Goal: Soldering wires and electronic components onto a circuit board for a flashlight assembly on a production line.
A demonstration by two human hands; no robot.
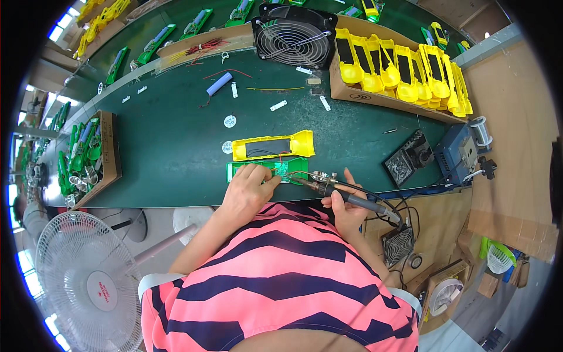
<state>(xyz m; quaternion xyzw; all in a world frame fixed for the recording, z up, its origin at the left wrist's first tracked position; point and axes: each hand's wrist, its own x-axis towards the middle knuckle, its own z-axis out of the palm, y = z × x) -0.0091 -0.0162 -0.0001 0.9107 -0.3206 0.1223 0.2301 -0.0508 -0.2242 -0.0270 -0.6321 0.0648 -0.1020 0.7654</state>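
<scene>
A yellow torch shell [274, 145] lies on the green table [176, 135] with thin wires running down to a green circuit board [290, 168] in front of it. My left hand [249, 190] presses down on the board's left part, fingers curled over it. My right hand [346, 205] holds a soldering iron [340, 193] like a pen, its tip pointing left at the board's right end. The iron's black cable trails off to the right.
A cardboard box of yellow torch shells [399, 73] and a black fan [295, 38] stand at the back. A blue soldering station [460, 154] and iron stand [407, 159] sit right. A box of green parts [88, 158] is left, a white floor fan [88, 281] below.
</scene>
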